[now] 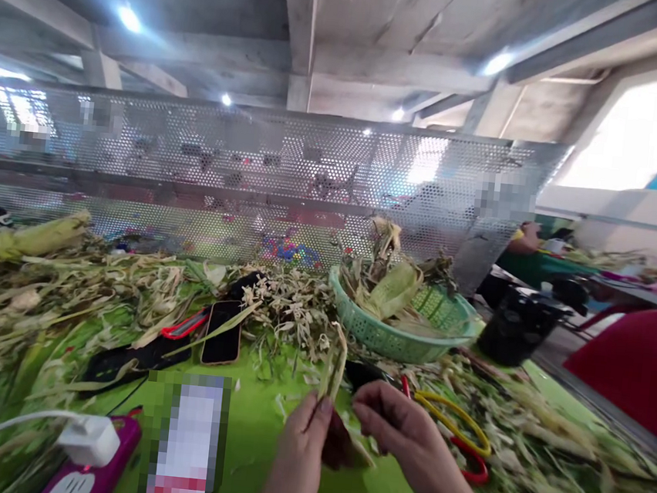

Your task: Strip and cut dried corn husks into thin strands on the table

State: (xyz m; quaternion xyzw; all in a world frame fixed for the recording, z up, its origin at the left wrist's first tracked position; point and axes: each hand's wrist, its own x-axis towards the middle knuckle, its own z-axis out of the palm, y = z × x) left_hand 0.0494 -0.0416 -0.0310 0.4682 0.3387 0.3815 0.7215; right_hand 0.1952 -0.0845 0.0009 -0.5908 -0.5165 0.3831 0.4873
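Note:
My left hand (303, 446) is closed around the base of a dried, pale husk strip (333, 365) that stands upright above my fingers. My right hand (398, 427) pinches the same husk strip from the right, fingers pressed together. Both hands hover over a bright green table cover (256, 425). Just right of my right hand lie scissors with yellow and red handles (461, 437). Behind the hands stands a teal plastic basket (401, 339) filled with corn husks and a pale green ear.
Heaps of dried husks (39, 288) cover the left and right of the table. A dark phone (222, 333) lies face up at centre left; a white charger sits on a pink power strip (90, 456). A perforated metal screen (254, 170) stands behind. Another person's arm (530, 236) shows at right.

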